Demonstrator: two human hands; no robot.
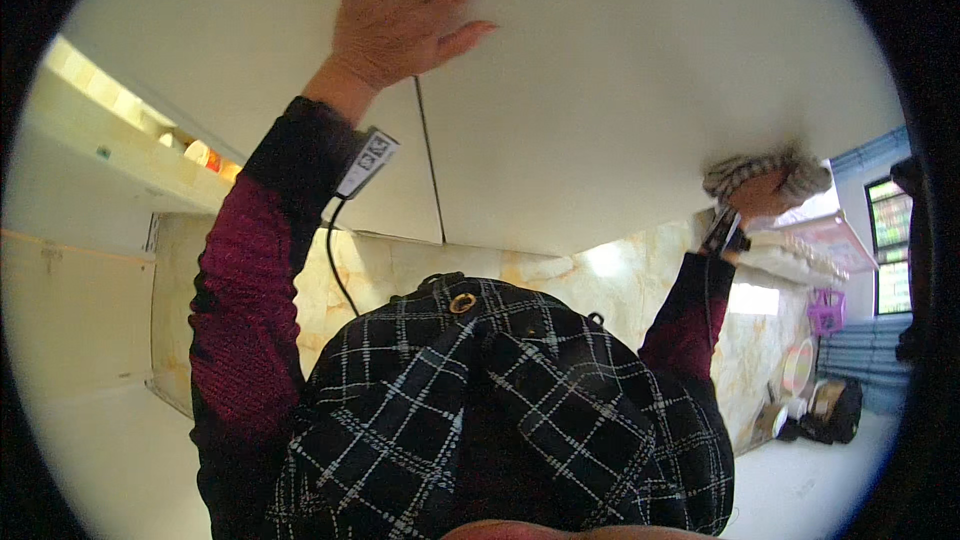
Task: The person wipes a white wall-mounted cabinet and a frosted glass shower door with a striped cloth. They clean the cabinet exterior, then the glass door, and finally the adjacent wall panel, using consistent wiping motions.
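Observation:
A broad white panel (600,82) fills the upper part of the view, and a thin dark seam (430,165) runs down it. My left hand (397,22) lies at the panel with its fingers spread, holding nothing; its fingertips reach the top of the view. On the right, my right hand (761,195) grips a grey-and-white striped cloth (757,169) against the panel's right edge area. The cloth and the hand are slightly blurred. A small device with printed codes (367,163) is fastened at my left wrist, with a black cable (334,255) trailing down.
Marbled tiles (495,264) show below the panel. At right are a barred window (891,247), a blue curtain (859,349), a purple plastic item (826,313) and a black bag-like object (838,409). A pale ledge (112,135) with small containers (202,155) runs along the left.

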